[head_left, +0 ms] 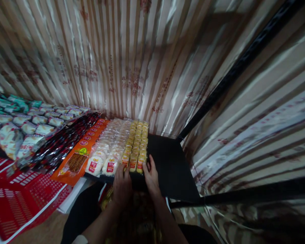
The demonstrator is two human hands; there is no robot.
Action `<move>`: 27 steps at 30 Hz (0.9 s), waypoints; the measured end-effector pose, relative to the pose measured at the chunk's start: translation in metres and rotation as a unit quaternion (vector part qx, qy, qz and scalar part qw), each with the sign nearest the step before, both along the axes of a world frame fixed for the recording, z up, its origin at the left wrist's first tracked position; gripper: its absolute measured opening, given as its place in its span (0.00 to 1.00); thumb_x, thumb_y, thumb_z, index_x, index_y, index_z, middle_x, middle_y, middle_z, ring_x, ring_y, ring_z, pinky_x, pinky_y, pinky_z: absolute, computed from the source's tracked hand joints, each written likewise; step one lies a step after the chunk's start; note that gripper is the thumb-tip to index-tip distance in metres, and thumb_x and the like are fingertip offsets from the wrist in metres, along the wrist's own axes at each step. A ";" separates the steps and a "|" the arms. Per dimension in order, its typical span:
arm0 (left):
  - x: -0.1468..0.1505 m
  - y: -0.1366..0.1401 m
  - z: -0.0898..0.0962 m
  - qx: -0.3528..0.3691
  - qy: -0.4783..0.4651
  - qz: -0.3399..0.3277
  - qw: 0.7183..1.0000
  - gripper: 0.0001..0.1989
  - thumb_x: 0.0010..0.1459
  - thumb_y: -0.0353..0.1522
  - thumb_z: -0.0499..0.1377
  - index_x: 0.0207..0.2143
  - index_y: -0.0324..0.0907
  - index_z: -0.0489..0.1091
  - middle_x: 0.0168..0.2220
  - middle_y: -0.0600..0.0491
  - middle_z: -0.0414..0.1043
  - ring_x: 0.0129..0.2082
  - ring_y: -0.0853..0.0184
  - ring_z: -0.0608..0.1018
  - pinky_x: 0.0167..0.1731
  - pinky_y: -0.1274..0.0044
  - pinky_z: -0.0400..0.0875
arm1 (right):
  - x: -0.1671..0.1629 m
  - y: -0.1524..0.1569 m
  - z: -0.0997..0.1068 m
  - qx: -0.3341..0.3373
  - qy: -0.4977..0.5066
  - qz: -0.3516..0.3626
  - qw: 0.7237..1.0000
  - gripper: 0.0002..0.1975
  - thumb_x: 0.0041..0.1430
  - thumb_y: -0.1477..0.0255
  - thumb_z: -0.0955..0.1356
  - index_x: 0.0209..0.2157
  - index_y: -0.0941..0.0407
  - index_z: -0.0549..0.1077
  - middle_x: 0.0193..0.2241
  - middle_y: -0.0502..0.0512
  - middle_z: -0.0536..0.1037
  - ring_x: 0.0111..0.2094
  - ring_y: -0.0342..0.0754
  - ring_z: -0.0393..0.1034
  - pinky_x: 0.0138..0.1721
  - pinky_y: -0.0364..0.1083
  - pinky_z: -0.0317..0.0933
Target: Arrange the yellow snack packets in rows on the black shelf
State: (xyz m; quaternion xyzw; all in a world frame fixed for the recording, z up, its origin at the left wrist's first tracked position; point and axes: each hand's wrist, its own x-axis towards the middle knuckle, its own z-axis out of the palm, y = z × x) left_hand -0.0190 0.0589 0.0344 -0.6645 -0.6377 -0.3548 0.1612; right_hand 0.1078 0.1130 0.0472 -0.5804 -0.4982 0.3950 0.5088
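Pleated, shiny sheeting point(112, 61) with reddish print fills the upper part of the frame and runs down its right side, crossed by a dark pole point(234, 74) at upper right. Below it, a black shelf point(171, 166) stretches from the centre toward the right, its bare part showing right of the goods.

The yellow packets point(136, 145) stand in close rows at the middle of the frame, on the shelf. The left hand point(122, 184) has its fingertips at their front left corner, and the right hand point(151, 174) lies along their front right edge. The two hands are apart, with packets between them (whether either is closed on one, I cannot tell).

Just left of these sit white round packets point(101, 156), then an orange bag point(91, 139) and dark glossy packs point(66, 139). Whitish packets point(38, 122) and green packets point(10, 101) fill the far left. A red basket point(20, 203) occupies the lower left; between the forearms, the yellowish contents point(106, 200) are too dim to make out.
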 end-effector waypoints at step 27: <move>-0.003 0.011 -0.012 0.012 -0.030 -0.093 0.995 0.21 0.60 0.27 0.45 0.56 0.32 0.56 0.55 0.38 0.62 0.59 0.58 0.62 0.54 0.62 0.64 | -0.004 -0.003 -0.013 0.074 -0.208 -0.003 0.975 0.31 0.59 0.57 0.56 0.57 0.64 0.60 0.57 0.66 0.63 0.59 0.53 0.56 0.59 0.53 0.51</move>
